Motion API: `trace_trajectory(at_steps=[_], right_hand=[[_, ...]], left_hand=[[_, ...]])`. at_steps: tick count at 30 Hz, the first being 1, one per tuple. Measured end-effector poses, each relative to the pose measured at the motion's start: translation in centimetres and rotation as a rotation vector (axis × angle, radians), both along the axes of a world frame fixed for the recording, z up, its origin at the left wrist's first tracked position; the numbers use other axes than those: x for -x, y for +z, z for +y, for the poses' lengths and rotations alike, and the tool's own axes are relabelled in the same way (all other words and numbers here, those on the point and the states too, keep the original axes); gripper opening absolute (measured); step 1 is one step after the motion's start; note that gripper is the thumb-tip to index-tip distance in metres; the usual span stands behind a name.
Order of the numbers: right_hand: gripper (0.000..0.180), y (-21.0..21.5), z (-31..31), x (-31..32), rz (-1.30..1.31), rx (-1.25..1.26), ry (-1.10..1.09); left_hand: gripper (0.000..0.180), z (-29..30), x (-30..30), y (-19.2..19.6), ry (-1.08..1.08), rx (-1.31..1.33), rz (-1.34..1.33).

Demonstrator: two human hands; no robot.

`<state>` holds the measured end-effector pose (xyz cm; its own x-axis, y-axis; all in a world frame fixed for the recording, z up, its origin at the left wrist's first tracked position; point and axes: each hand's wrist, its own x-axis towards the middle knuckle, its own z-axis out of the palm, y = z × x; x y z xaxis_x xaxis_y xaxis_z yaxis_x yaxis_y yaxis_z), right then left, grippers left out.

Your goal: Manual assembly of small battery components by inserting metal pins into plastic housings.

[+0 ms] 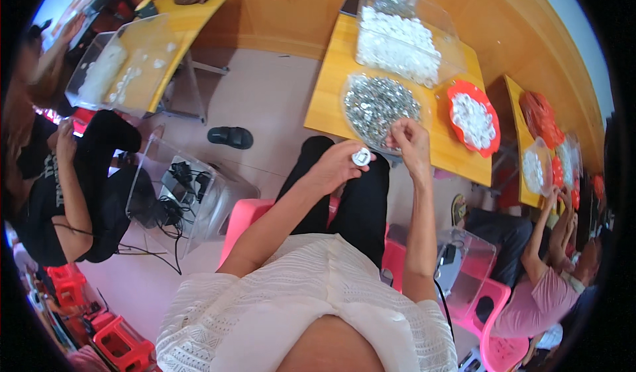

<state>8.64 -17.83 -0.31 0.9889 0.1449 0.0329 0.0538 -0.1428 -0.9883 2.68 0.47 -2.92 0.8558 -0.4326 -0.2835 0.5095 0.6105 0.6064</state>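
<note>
My left hand is closed around a small round white part with a metallic-looking middle, held above my lap near the table's front edge. My right hand is over the near right rim of a round clear tray heaped with small shiny metal pieces. Its fingertips are pinched together, and whatever is between them is too small to make out. Behind the tray, a clear plastic bin holds many white pieces. A red scalloped dish of white pieces lies to the right.
The yellow table stands against a wooden wall. Clear boxes with cables and devices stand on the floor at both sides. Co-workers sit left and right at other tables. A black sandal lies on the floor.
</note>
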Motion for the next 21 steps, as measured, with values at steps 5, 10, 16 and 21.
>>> trace_trajectory(at_steps=[5,10,16,21], right_hand=[[0.003,2.6,0.6,1.5,-0.160,0.106,0.122],[0.005,4.1,1.3,1.5,-0.346,0.199,0.202],[0.007,3.5,0.8,1.9,-0.332,0.153,0.239],[0.006,2.6,0.5,2.0,-0.363,0.178,0.240]], left_hand=[[0.024,-0.9,-2.3,1.0,-0.094,-0.159,0.005],[0.029,-0.5,-2.9,2.9,-0.096,-0.149,-0.067],[0.019,-0.4,-2.7,2.7,-0.138,-0.141,-0.104],[0.015,-0.7,-2.6,2.7,-0.095,-0.172,-0.078]])
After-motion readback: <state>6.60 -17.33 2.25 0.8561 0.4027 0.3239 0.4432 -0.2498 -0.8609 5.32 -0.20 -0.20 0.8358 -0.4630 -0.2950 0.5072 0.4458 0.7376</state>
